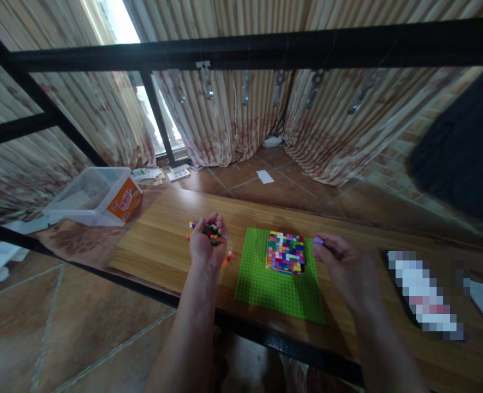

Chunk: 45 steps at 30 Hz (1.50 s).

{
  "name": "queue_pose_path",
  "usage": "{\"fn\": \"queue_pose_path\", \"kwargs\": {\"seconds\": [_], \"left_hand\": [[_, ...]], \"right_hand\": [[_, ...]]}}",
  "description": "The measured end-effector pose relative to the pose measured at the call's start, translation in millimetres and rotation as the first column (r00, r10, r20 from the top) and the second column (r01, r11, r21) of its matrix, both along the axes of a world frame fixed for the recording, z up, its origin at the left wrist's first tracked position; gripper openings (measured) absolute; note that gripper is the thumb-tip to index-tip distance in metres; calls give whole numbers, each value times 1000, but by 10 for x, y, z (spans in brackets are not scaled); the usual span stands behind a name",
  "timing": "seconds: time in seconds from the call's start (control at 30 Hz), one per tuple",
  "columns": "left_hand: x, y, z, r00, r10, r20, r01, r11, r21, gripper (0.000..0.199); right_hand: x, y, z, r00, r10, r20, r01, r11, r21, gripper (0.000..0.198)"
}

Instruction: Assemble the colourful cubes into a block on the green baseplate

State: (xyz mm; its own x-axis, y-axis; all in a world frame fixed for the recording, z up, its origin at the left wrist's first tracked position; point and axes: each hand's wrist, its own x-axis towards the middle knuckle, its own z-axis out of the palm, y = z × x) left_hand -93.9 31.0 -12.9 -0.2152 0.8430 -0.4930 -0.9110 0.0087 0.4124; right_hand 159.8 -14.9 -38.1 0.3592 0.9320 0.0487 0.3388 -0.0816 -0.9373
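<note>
Left and right hands are both occupied. Palm up and cupped, the left hand point(207, 240) has its fingers folded around a handful of loose bricks point(212, 234); more colours show just beyond its thumb side. Between thumb and fingertips the right hand point(341, 259) pinches a single purple brick point(317, 240).

Between the two hands lies the multicoloured brick stack point(285, 251), on a green baseplate point(257, 284) that rests on the wooden desk point(159, 224). The right hand is clearly the nearer: the stack is to its left, with the purple brick just beside the stack's far right corner, over the baseplate's right edge. How high that brick is held, I cannot tell. The stack's top looks roughly square, so no long axis stands out.

A few orange and red bricks point(230, 255) sit just right of the left hand, short of the baseplate. Well beyond that hand, to its left, is a clear plastic box point(89, 199); right of the right hand lies a dark-edged, pixelated object point(423, 295).
</note>
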Motion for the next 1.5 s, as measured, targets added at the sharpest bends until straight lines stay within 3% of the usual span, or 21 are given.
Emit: {"fn": "queue_pose_path", "kwargs": {"seconds": [0.17, 0.37, 0.57, 0.73, 0.93, 1.17, 1.5], "left_hand": [[1, -19, -13, 1000, -7, 12, 7, 1000, -15, 40], [51, -17, -58, 999, -49, 21, 49, 999, 10, 39], [61, -21, -45, 997, -58, 48, 57, 998, 20, 38], [73, -32, -38, 997, -61, 45, 61, 998, 15, 39], [78, -34, -27, 997, -61, 37, 61, 998, 13, 38], [129, -35, -19, 996, -79, 34, 79, 997, 3, 40], [284, -67, -29, 985, -163, 57, 162, 987, 23, 38]], "right_hand": [[-25, 3, -21, 968, 26, 251, -33, 999, 22, 32], [-55, 56, -234, 863, 170, 477, -275, 948, 161, 37], [-27, 80, -456, 797, 138, 589, -295, 939, 179, 39], [-37, 63, -442, 802, 122, 585, -269, 947, 172, 40], [-72, 64, -372, 873, 92, 478, -199, 964, 178, 45], [-176, 210, -462, 930, 31, 366, -73, 992, 101, 53], [-280, 233, -442, 961, 71, 266, -78, 997, 15, 52]]}}
